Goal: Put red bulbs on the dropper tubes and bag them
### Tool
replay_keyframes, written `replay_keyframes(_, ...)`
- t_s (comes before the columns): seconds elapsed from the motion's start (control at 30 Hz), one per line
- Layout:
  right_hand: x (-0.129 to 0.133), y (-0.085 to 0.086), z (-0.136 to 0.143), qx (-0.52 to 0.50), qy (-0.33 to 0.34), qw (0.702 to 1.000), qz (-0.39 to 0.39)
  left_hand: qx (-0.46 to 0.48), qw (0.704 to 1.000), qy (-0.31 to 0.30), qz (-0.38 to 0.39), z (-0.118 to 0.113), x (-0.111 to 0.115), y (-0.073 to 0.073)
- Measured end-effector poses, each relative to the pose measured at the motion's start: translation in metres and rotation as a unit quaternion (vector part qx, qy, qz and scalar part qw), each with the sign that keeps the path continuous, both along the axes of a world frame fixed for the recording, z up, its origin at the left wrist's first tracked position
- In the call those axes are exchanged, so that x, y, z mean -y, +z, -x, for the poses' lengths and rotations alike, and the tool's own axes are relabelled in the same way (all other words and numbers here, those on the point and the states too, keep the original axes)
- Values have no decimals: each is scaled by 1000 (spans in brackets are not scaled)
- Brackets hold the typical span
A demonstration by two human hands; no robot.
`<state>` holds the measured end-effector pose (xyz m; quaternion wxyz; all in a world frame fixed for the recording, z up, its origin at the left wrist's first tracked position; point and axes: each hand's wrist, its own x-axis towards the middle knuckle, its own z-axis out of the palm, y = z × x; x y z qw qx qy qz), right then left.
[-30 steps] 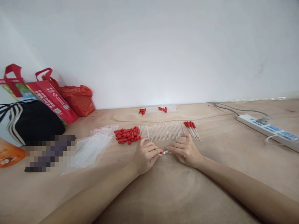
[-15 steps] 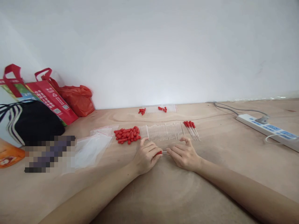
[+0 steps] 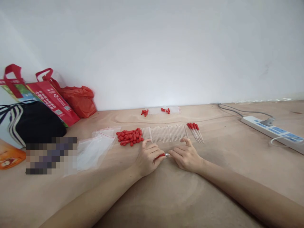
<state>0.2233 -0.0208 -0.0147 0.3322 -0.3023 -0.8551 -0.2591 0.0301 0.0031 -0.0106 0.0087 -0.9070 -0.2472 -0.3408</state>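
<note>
My left hand (image 3: 149,158) is closed around a red rubber dropper bulb (image 3: 161,155). Between its fingertips and those of my right hand (image 3: 186,156) shows a short stretch of clear dropper tube (image 3: 167,154). The right fingers pinch that tube and hide its far part. Beyond my hands lies a row of clear dropper tubes (image 3: 167,133), side by side. A heap of red rubber bulbs (image 3: 129,136) is to their left. On the right rest several droppers with red bulbs fitted (image 3: 195,130).
Clear zip bags (image 3: 96,152) lie left of the bulb heap. More red bulbs sit by a bag (image 3: 174,110) near the wall. Far left are a black drawstring bag (image 3: 40,123), a red carrier bag (image 3: 53,101) and an orange packet (image 3: 10,155). A white power strip (image 3: 273,131) lies right.
The hands have drawn slightly closer together, and less of the tube shows between them. The grip of both hands stays the same.
</note>
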Motion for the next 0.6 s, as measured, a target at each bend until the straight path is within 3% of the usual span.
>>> replay_keyframes(0.13,-2,0,0,-5,11,1000,4,20,1000,-3,12,1,-2,0)
replay_keyframes(0.4,-5,1,-7,-17,1,1000,24,8,993,-12,118,2,-3,5)
replay_keyframes(0.6,-1,4,-7,16,-5,999,28,25,990,-17,138,3,-7,5)
